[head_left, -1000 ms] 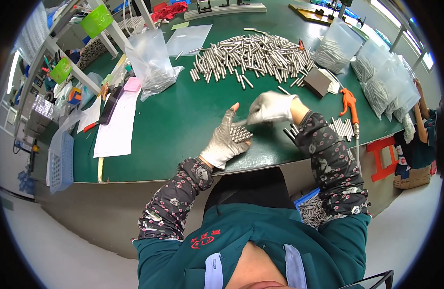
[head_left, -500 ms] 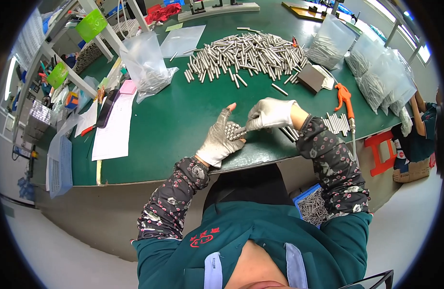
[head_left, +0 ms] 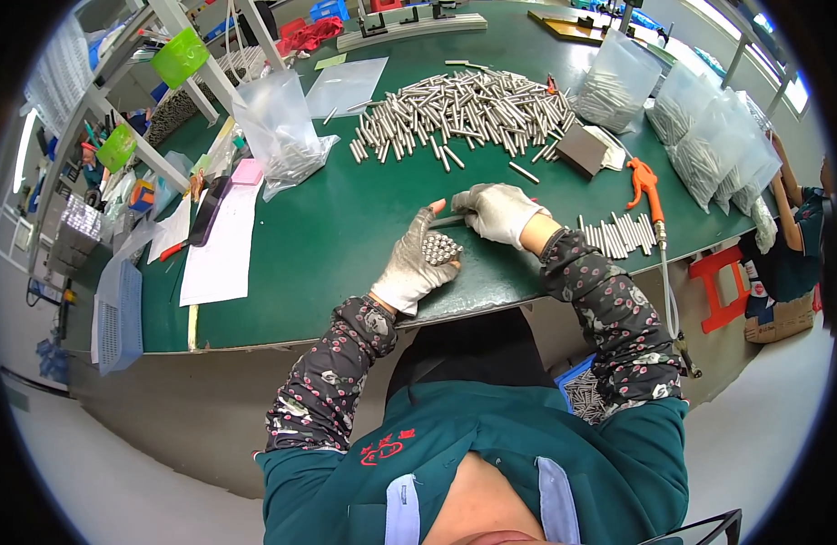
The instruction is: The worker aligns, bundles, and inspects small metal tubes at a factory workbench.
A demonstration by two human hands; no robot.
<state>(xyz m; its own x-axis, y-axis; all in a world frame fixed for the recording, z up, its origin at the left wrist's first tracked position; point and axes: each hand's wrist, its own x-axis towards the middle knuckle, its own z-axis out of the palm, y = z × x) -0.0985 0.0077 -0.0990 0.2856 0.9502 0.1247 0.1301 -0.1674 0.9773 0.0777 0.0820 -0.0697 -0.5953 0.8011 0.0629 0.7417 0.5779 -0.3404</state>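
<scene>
In a pale work glove with bare fingertips, my left hand [head_left: 407, 262] is closed round a bundle of metal pins [head_left: 442, 248], their round ends showing. Its thumb points up and away from the bundle. My right hand [head_left: 504, 214], also gloved, pinches a single metal pin [head_left: 448, 222] that lies level just above the bundle, near the left thumb. Right of this hand, a row of loose pins [head_left: 618, 236] rests side by side on the green table [head_left: 337, 259]. A large heap of pins [head_left: 464, 111] spreads farther back.
A dark brown block [head_left: 582, 151] and an orange air gun [head_left: 646, 189] with a hose stand to the right, near filled plastic bags [head_left: 709, 136]. Leftward are another bag [head_left: 282, 136], paper sheets [head_left: 221, 243] and a black-and-red tool [head_left: 205, 214]. Another person [head_left: 795, 236] is at the far right.
My right hand has moved slightly up and away from the bundle's face, and its pin now lies above the bundle. More of the pin row shows. My left hand keeps its grip.
</scene>
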